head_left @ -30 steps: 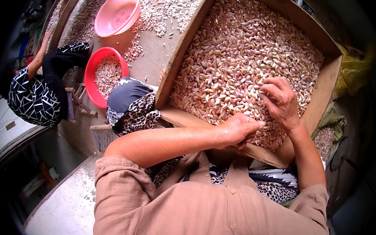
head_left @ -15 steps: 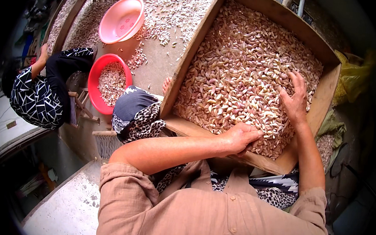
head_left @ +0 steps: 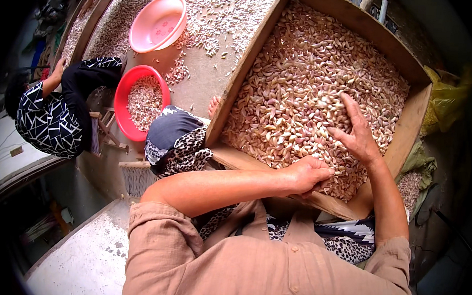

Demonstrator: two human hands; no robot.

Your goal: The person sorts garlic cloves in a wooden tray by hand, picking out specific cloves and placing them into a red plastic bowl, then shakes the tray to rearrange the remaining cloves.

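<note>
A large wooden tray (head_left: 233,101) full of unpeeled garlic cloves (head_left: 299,92) lies in front of me, tilted in view. My left hand (head_left: 306,176) rests by the tray's near edge, its fingers curled closed. Whatever those fingers hold is hidden, though pale cloves lie against the thumb tip. To the right, my right hand (head_left: 360,136) reaches over the cloves. Its thumb and fingers are apart, with the fingertips touching the heap.
Left of the tray stand a red basin (head_left: 120,108) partly filled with cloves and a pink basin (head_left: 135,29). Cloves are scattered over the floor (head_left: 203,70). A person (head_left: 51,114) in patterned clothes sits at far left. A yellow bag (head_left: 441,100) lies beyond the tray's right side.
My right hand has moved left and slightly down across the cloves, toward my left hand. The left hand stays at the near edge, its thumb shifted slightly.
</note>
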